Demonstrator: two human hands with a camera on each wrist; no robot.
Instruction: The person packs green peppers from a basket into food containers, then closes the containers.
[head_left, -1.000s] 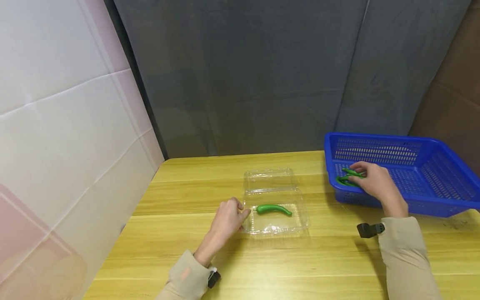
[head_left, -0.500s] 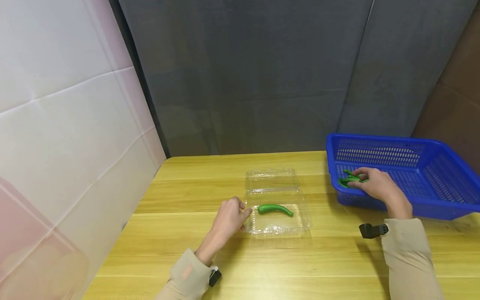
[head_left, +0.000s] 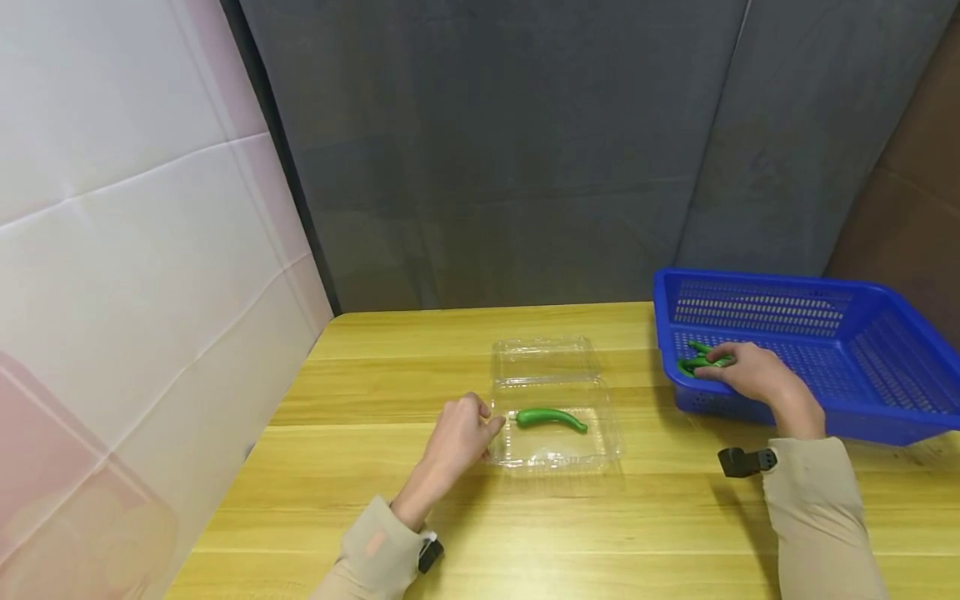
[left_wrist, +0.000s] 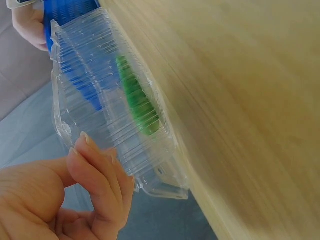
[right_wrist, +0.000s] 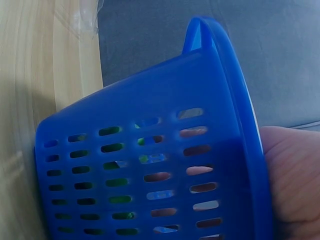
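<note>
A clear plastic clamshell box (head_left: 555,454) lies unfolded on the wooden table, one green chili pepper (head_left: 551,418) in its near half. At the box's left rim, my left hand (head_left: 457,433) holds the edge with curled fingers, seen close up in the left wrist view. Inside the blue basket (head_left: 847,421), my right hand (head_left: 757,371) pinches a green chili pepper (head_left: 723,362) between thumb and fingers. More green chili peppers (head_left: 686,367) lie beside it at the basket's left end. In the right wrist view the basket wall (right_wrist: 150,105) hides most of the fingers; green shows through its slots.
The basket stands at the table's right side, near a grey cloth backdrop (head_left: 480,167). A white and pink panel (head_left: 150,250) rises along the left. The box's lid (head_left: 543,358) lies back toward the far edge of the wooden table (head_left: 375,367).
My right hand has lowered slightly and come closer round the peppers, which have shifted a little in the basket. My left hand stays at the box's rim. The head view has shifted slightly.
</note>
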